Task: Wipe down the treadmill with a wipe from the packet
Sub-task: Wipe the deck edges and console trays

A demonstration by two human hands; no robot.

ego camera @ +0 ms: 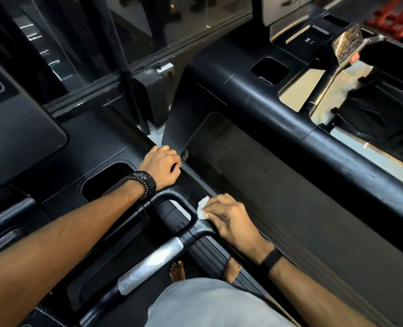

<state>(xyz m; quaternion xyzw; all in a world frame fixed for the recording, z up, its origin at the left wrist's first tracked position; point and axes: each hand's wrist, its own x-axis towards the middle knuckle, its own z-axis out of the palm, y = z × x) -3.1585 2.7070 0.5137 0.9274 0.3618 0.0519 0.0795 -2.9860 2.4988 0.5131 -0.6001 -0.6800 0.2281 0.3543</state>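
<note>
The biggest risk, as I am judging it from here, is the wipe point(202, 207) slipping out from under the right hand point(228, 219). It is bunched into a small white wad, and only a corner is showing past the fingers; if the hand is dragging across the bend of the black handrail point(172, 197) too lightly, the wad could be rolling off and dropping toward the deck, where the person's bare feet point(178, 271) are standing. A wad that small is also likely missing the underside of the rail and the silvery grip sensor point(150, 264) lower down.

The other worry is the left hand point(161, 166). It is resting on the edge of the treadmill console point(96, 149), fingers curled down over the rim beside a cup recess point(106, 179), seemingly bracing the body; a damp surface there could be letting it slide.

The right hand is lying half-closed, fingers bent over the wipe and pressing it against the rail junction. The left hand is holding nothing loose, only hooking over the edge. I am not seeing the packet anywhere.
</note>
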